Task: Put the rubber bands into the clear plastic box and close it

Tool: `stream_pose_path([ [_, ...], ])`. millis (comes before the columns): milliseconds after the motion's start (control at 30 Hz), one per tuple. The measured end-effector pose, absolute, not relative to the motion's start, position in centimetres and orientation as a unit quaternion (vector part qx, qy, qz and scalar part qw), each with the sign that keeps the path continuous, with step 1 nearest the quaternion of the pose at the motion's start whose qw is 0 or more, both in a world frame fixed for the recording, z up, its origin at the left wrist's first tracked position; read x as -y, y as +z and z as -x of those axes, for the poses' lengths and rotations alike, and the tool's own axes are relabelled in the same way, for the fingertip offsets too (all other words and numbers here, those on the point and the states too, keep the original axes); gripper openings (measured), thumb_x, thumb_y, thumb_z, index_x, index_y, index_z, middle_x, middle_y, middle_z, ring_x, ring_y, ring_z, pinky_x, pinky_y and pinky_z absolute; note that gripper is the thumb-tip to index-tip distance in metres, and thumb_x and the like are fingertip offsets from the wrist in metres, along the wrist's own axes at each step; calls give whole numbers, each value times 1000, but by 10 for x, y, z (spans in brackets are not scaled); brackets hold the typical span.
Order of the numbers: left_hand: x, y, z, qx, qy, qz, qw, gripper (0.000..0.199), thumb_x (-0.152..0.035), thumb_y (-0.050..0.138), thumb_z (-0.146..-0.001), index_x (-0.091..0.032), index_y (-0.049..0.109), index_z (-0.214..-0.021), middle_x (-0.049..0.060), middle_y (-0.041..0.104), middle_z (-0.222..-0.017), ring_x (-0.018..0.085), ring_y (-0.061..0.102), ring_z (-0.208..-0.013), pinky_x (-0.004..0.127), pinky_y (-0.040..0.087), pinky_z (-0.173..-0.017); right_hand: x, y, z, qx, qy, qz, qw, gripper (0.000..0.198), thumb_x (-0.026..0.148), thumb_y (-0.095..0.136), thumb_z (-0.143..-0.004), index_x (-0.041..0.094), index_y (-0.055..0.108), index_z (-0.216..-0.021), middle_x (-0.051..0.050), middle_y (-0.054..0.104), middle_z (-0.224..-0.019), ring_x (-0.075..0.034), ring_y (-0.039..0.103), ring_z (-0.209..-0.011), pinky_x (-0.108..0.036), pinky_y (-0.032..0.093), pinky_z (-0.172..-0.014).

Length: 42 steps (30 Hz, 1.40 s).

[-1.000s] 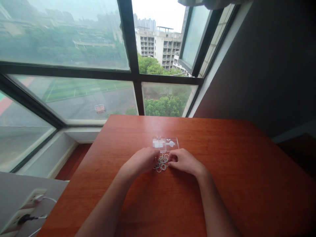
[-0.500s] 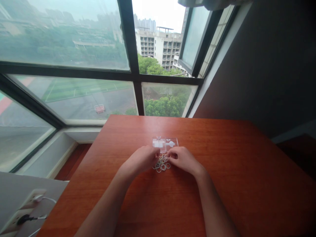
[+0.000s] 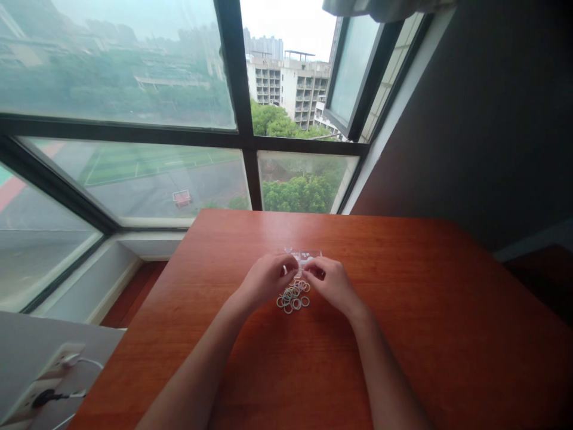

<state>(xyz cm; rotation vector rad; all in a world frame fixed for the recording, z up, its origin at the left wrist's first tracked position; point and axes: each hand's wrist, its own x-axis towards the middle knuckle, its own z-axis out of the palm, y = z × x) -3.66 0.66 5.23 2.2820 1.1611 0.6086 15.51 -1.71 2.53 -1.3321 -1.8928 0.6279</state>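
A small pile of pale rings (image 3: pixel 295 295), like thin hair ties or rubber bands, lies on the brown table (image 3: pixel 286 370). Just behind it is a clear plastic box (image 3: pixel 316 254) with white marks, largely covered by my fingers. My left hand (image 3: pixel 271 276) is over the box's near left side, thumb and fingertips curled together. Facing it, my right hand (image 3: pixel 330 278) is closed in a pinch above the right edge of the pile. The fingertips of both hands are close together. Whatever they hold is too small to make out.
Windows (image 3: pixel 179 77) stand beyond the table's far edge, with one pane (image 3: pixel 356 71) tilted outward. At lower left, wall sockets (image 3: pixel 49 382) have a white and a black plug in them. A dark wall (image 3: pixel 470 119) rises on the right.
Both hands have risen slightly away from the pile toward the box, and their fingertips have come nearer each other. More of the rings and less of the box now show.
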Motion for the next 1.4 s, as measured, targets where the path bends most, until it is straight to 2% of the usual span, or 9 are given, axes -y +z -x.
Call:
stream_pose_path([
  [233,-13,46,39,-437,252,-830,238,12,-19,54,-82,-18,65,-78,0,64,-73,11,55,-63,21,40,-61,16,28,-155,724,246,551,335,10,24,59,-83,19,68,-84,-2,66,-74,-13,54,-64,-24,41,-63],
  [400,-23,34,50,-532,293,-780,154,11,-23,54,-83,-19,63,-81,1,65,-76,13,55,-66,23,40,-64,17,25,-161,730,251,583,252,12,25,58,-83,20,67,-78,-1,67,-72,-14,57,-66,-23,39,-63],
  [600,-29,20,54,-555,282,-773,123,14,-25,51,-85,-19,64,-83,2,64,-81,14,56,-69,25,39,-64,21,24,-162,742,265,586,189,11,27,61,-82,22,70,-79,0,67,-71,-13,58,-66,-22,37,-61],
  [933,-31,17,53,-557,274,-773,128,16,-27,51,-86,-20,65,-86,3,64,-83,14,57,-70,24,40,-65,22,25,-160,750,283,572,175,6,22,64,-78,22,69,-82,3,61,-62,-10,53,-57,-21,33,-56],
  [1167,-30,18,52,-561,263,-773,136,17,-27,51,-85,-20,66,-87,3,65,-83,15,57,-71,25,42,-66,22,24,-160,754,281,566,176,8,18,61,-79,21,68,-76,2,64,-66,-11,55,-60,-21,33,-57],
  [1400,-32,13,53,-550,273,-777,137,15,-26,51,-85,-20,65,-86,3,65,-82,14,58,-71,24,42,-66,22,25,-160,754,285,569,164,8,22,61,-81,21,67,-77,1,64,-66,-11,55,-60,-21,32,-57],
])
